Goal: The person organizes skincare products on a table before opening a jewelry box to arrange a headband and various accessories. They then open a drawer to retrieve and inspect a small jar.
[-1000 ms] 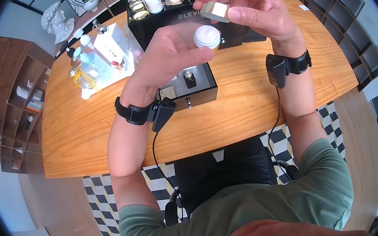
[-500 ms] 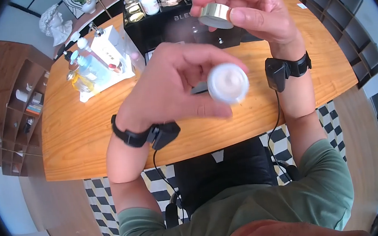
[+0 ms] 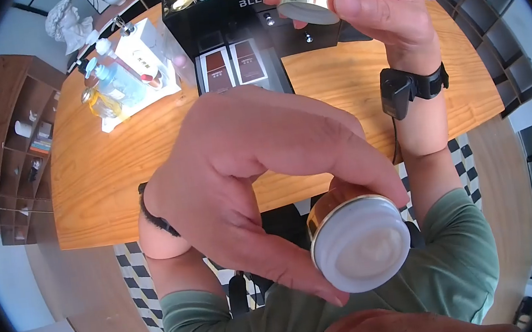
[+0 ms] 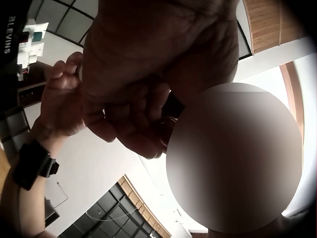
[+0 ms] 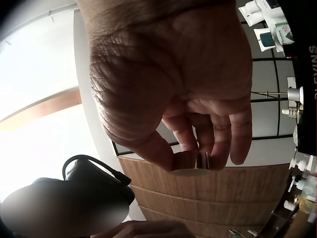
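Note:
In the head view my left hand (image 3: 265,153) grips a small cream jar (image 3: 365,246) between thumb and fingers, raised close to the head camera. The jar has no lid on; its round mouth, with pale cream inside, is tilted up at the camera. Farther off, over the table's back right, my right hand (image 3: 386,14) pinches a shiny gold lid (image 3: 307,1) between thumb and fingertips. The right wrist view shows the lid (image 5: 190,162) at the fingertips too. Seen from the left wrist, the curled fingers (image 4: 131,119) are dark and the jar is mostly hidden.
A black cosmetics box (image 3: 219,25) stands at the back of the wooden table (image 3: 107,195), one drawer pulled out with two brown packets (image 3: 217,70) inside. Left of it, pump bottles (image 3: 118,84) crowd a white tray (image 3: 143,111). Shelves (image 3: 467,9) stand beyond the table.
My left hand has brought the open jar from near the drawer toward the head camera, tilting its mouth up. The right hand stays at the back, the lid turned slightly in its fingers.

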Motion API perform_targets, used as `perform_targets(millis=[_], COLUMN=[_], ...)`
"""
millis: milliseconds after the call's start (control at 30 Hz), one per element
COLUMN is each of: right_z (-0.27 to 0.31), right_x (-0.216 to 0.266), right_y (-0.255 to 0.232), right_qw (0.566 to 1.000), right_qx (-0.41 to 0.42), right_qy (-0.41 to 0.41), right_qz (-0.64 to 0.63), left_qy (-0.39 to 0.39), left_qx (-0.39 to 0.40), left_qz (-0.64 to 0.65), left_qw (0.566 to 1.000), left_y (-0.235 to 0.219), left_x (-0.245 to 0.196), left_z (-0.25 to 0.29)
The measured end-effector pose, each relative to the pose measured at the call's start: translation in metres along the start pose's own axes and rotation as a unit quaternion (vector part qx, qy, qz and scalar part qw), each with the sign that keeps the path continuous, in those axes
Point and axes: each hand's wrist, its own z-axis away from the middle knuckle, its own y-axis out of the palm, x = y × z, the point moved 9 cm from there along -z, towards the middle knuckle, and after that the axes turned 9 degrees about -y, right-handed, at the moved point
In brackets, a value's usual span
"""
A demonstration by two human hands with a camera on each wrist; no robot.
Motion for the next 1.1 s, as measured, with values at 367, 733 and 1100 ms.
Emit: perform_targets(millis=[367,733,1100], right_z=[0.000,0.000,-0.004], right_x=[0.009,0.032,0.027], right_y=[0.001,0.032,0.038], right_qw=[0.999,0.937,0.926], right_qx=[0.005,0.177,0.146], right_qy=[-0.042,-0.071,-0.071], right_qz=[0.006,0.292,0.341], left_qy=[0.000,-0.165,-0.161], left_qx=[0.002,-0.071,-0.089], left_qz=[-0.014,-0.063,-0.119], left_qw=[1.000,0.982,0.976], left_y=[-0.004,-0.074,-0.087], left_x=[0.004,0.061,0.063], left_z=[-0.003,-0.006,-0.007])
